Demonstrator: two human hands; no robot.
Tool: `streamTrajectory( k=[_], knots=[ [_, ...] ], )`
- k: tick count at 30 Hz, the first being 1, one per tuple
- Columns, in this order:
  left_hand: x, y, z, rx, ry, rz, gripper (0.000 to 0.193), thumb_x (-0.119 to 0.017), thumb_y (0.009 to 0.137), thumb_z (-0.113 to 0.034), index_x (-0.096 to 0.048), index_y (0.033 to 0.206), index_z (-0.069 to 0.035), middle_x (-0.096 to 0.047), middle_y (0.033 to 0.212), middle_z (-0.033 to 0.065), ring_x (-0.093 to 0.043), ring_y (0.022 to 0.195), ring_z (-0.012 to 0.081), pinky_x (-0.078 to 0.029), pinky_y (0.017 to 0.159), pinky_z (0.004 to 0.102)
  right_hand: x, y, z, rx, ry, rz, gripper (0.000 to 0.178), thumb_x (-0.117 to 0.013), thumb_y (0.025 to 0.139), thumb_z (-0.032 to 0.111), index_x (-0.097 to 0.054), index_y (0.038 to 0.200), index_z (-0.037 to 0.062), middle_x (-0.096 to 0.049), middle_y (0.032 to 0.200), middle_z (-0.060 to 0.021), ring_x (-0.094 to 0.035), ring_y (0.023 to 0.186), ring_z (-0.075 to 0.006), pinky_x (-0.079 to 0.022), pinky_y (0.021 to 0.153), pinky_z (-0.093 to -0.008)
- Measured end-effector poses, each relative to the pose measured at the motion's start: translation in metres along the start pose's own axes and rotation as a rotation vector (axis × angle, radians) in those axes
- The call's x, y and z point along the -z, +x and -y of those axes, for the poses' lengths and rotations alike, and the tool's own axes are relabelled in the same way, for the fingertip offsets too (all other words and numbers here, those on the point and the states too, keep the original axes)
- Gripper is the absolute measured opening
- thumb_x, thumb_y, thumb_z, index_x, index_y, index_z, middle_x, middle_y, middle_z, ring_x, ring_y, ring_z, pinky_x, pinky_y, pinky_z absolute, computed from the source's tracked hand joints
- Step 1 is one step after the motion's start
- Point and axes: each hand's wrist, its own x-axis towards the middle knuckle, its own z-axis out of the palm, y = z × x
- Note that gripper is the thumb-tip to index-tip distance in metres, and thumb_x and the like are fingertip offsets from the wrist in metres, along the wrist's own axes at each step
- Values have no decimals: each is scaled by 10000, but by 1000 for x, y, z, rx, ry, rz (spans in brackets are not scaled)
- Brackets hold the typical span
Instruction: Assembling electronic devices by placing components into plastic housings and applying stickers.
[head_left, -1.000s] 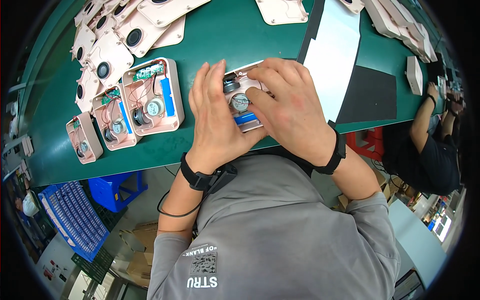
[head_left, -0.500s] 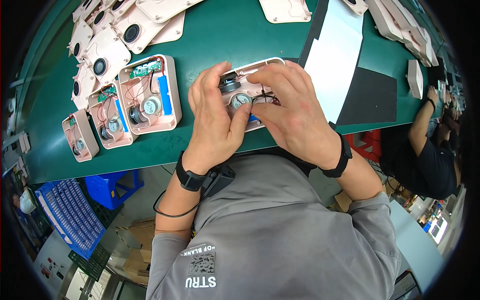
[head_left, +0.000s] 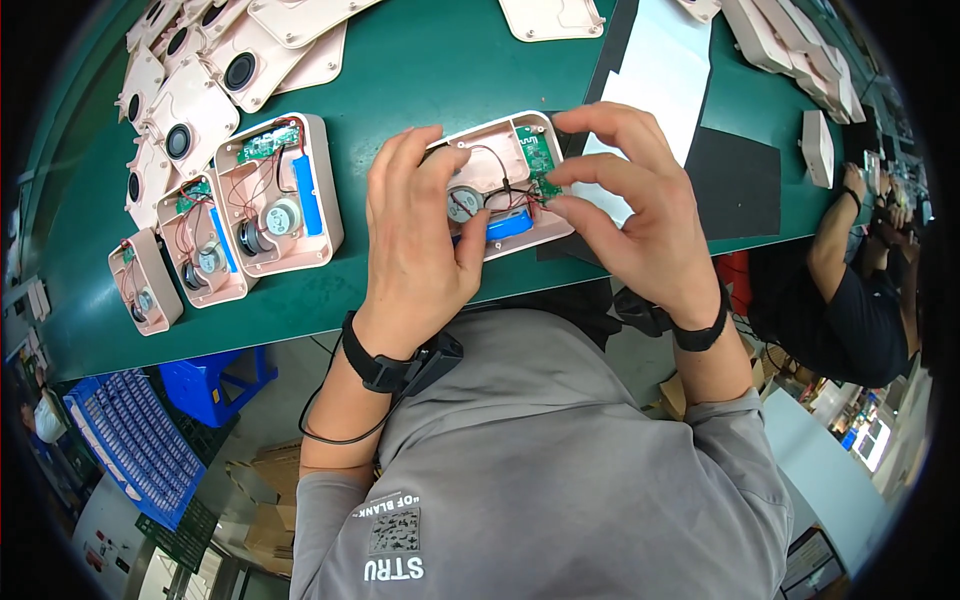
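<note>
A pale pink speaker housing [head_left: 477,158] lies open-side up on the table between my hands. Inside are a green circuit board [head_left: 536,150], a round silver speaker driver [head_left: 463,203], a blue battery [head_left: 510,225] and thin red and black wires [head_left: 508,188]. My left hand [head_left: 418,245] grips the housing's left side, its thumb at the battery's left end; the fingers hide the corner there. From the right, my right hand [head_left: 640,210] has middle finger and thumb closed about the board's lower end, where the wires meet it. Its index finger is raised near the housing's upper right corner.
Several similar filled housings [head_left: 325,170] stand to the left. Behind them is a heap of pink panels with black rings [head_left: 195,105]. Black sheets [head_left: 740,185] and a white sheet [head_left: 650,60] lie to the right, beyond them stacked pink parts [head_left: 770,40]. A co-worker's arm [head_left: 830,215] is at far right.
My right hand has drawn back to the right from the driver and wires, uncovering the circuit board and battery. My left hand stays on the housing. The whole view has shifted slightly.
</note>
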Motion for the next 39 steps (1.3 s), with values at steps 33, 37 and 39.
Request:
streamTrajectory(
  k=[33,37,39],
  knots=[
    [5,6,-5,-27,7,55,365,-738,870,13,-804,1187,-157,-580,1511,174,-494,1410,451,-401,1153,541,27,77,-59,-363,6,-45,151,-747,943,150,-691,897,18,-697,858,-141,-690,757,-357,-566,694,-431],
    [2,6,-2,-58,-16,39,385,-747,861,24,-796,1195,-162,-584,1502,177,-503,1401,448,-406,1147,536,18,103,-108,-387,-675,-192,254,-695,992,256,-701,962,4,-727,823,-190,-707,763,-396,-573,716,-475],
    [1,8,-2,-66,-11,37,385,-749,860,26,-797,1193,-163,-587,1499,176,-504,1400,448,-407,1146,535,12,106,-122,-353,-708,-226,258,-689,995,259,-702,958,4,-733,832,-195,-708,770,-407,-572,716,-479]
  ],
)
